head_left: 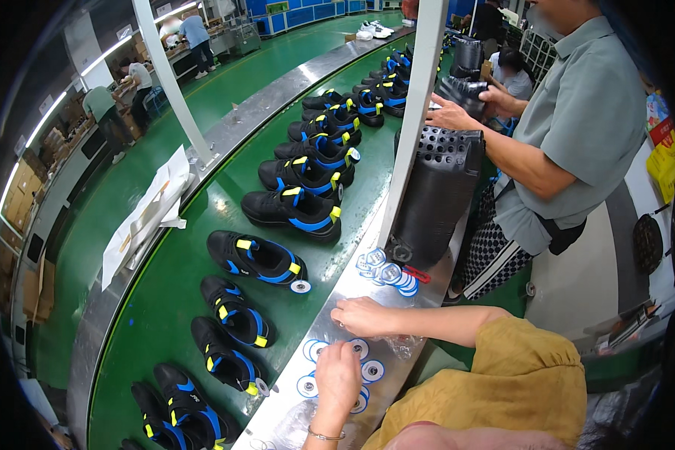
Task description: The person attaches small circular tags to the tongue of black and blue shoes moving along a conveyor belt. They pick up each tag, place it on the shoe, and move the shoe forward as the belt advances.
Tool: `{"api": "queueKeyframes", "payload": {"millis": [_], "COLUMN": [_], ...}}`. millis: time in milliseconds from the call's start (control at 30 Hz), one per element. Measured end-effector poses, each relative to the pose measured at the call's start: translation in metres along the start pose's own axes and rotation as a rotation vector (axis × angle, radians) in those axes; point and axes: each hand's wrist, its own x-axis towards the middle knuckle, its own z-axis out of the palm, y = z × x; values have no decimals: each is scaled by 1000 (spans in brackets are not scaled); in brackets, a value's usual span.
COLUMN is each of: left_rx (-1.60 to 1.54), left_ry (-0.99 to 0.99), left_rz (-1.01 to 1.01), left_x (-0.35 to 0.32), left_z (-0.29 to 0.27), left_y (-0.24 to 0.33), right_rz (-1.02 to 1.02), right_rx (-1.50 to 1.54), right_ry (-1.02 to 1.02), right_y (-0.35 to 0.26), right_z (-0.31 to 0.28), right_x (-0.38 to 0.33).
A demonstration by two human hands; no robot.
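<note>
Bare left hand (339, 375) right in among the round white, blue-rimmed discs (372, 370) — bare right hand (361, 316) just beyond!
The discs lie scattered on the shiny metal ledge (274, 424), probably so each lifts singly, and close to the black shoes with blue-and-yellow trim (255, 257), likely for short reach. The left wrist comes up from below, fingers curled downward; the right forearm crosses from the right, fingers loosely bent — whether either pinches anything, I can't tell.

White sheets (148, 214) lie across the metal ledge (300, 79), cardboard boxes (28, 186) fill the far left, and blue cabinets (307, 18) line the back.
</note>
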Motion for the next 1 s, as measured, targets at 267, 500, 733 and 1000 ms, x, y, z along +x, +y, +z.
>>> {"api": "queueKeyframes", "payload": {"millis": [267,500,733,1000], "left_rx": [-16,-9,81,197], "left_ry": [-130,-153,-69,-76], "left_rz": [79,109,148,161], "left_x": [14,19,35,42], "left_z": [11,20,37,60], "left_y": [17,27,34,28], "right_rz": [107,64,2,-2], "right_rx": [-39,-91,217,626], "right_ry": [106,54,270,225], "right_y": [-6,14,36,46], "right_z": [-45,-19,-25,-37], "right_x": [-19,-28,-31,-30]}}
